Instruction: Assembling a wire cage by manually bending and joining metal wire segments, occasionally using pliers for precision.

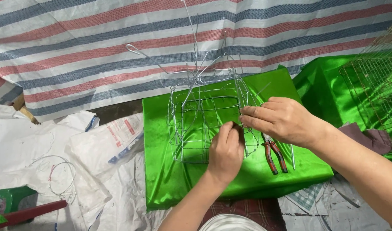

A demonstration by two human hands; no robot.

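Silver wire makes a box-shaped frame (206, 122) that stands on the shiny green cloth (170, 179), approx. in the middle of the view. Its base rectangle, upright sides and several cross bars are already bent and joined, so the main shape looks done. Judging from the loose ends, the top is not finished: several long wires (191, 25) stick up toward 12 o'clock, and one ends in a hook (134, 48) at 10 o'clock. Some joints on the right side seem open too.

Left hand (226, 152) is at 6 o'clock of the frame, fingers narrow, pinching a thin wire at the front face. Right hand (281, 119) is at 3 o'clock, thumb and fingers closed on wire at the frame's right edge; which strand exactly, I cannot tell.

Materials: wire is thin, bright, stiff but bendable. Cloth is glossy satin w/ many folds. Pliers (274, 153) w/ red-black handles lie on the cloth at 4 o'clock, just beside a thin metal rod (292, 156). Behind is a striped woven tarp (97, 51); at right edge, a finished-looking mesh cage (375, 85); at 8 o'clock, a loose wire coil (59, 175) on white sacks (102, 145).
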